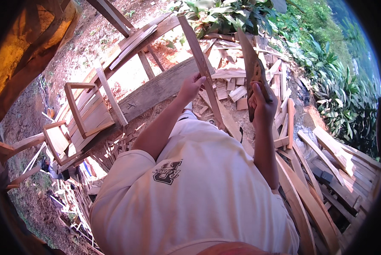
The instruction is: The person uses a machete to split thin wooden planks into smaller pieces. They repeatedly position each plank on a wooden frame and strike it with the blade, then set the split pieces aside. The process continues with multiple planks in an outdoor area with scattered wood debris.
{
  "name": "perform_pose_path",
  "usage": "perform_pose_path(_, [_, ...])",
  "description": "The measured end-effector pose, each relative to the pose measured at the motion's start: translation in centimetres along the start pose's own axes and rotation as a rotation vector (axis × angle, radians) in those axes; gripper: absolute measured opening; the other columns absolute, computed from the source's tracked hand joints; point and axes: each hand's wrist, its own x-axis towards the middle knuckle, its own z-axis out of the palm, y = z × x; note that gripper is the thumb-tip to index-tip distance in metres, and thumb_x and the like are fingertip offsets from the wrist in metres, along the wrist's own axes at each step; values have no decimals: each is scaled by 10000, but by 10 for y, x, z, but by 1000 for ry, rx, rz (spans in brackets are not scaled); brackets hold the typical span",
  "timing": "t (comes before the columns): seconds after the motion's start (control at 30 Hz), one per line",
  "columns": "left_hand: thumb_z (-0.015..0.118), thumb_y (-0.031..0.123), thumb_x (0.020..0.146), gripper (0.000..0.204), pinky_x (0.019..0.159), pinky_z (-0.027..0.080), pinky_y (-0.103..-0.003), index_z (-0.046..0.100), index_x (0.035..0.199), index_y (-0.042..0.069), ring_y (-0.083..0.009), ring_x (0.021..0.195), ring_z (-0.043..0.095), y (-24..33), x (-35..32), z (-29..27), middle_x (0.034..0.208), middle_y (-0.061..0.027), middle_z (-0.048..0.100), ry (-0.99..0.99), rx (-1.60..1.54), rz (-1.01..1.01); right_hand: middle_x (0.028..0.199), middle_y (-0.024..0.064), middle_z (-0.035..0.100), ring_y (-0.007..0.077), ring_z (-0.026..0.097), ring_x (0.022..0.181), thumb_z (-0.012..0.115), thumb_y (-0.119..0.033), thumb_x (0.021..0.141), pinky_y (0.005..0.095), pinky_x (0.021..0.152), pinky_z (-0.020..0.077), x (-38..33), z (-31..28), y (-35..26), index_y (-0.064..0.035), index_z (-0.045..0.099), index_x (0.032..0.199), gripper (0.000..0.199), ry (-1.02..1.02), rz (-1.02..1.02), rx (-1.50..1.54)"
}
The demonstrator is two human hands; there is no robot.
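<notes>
My left hand (191, 88) is closed on the edge of a long narrow wooden board (197, 50), which stands on a slant in front of me. In my right hand (263, 105) is a handsaw (248, 53), gripped by its worn handle with the blade pointing up and away. The saw is apart from the board, to its right. Behind the board, a thick weathered plank (160, 88) runs from the lower left toward the upper right.
Wooden frames (81, 124) rest on the left by the long plank. Offcuts (238, 93) lie heaped ahead, and more boards (339, 157) are stacked at right. Leafy plants (341, 97) edge the far right. Thin sticks (76, 204) are scattered at lower left.
</notes>
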Motion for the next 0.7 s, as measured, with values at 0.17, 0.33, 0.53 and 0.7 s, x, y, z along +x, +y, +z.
perform_pose_path(0.17, [609, 194, 1068, 226, 649, 575, -279, 696, 1087, -14, -155, 753, 748, 0, 31, -27, 928, -80, 758, 62, -47, -59, 610, -32, 483, 54, 408, 510, 694, -152, 1024, 239, 507, 329, -23, 0, 20, 42, 709, 1063, 198, 3, 23, -80])
perform_pose_path(0.33, [601, 206, 1071, 233, 713, 575, -288, 696, 1154, 10, -155, 803, 743, 7, 53, -38, 977, -63, 757, -26, -61, -76, 656, -41, 543, 24, 457, 514, 697, -118, 1024, 212, 472, 340, -37, 4, 30, 17, 695, 1053, 138, 10, 35, -92])
perform_pose_path(0.53, [595, 209, 1069, 238, 712, 559, -290, 703, 1159, 18, -151, 797, 733, 8, 66, -42, 980, -56, 755, -38, -39, -140, 644, -27, 541, 38, 454, 517, 683, -132, 1034, 223, 486, 335, -49, 14, 26, 34, 695, 1062, 169, 36, 56, -103])
perform_pose_path(0.7, [580, 205, 1072, 212, 685, 532, -293, 706, 1119, 41, -153, 776, 728, -12, 85, -49, 960, -54, 751, -36, -49, -179, 639, -19, 539, 49, 455, 519, 679, -122, 1033, 228, 497, 337, -52, 18, 23, 51, 694, 1064, 177, 57, 58, -124])
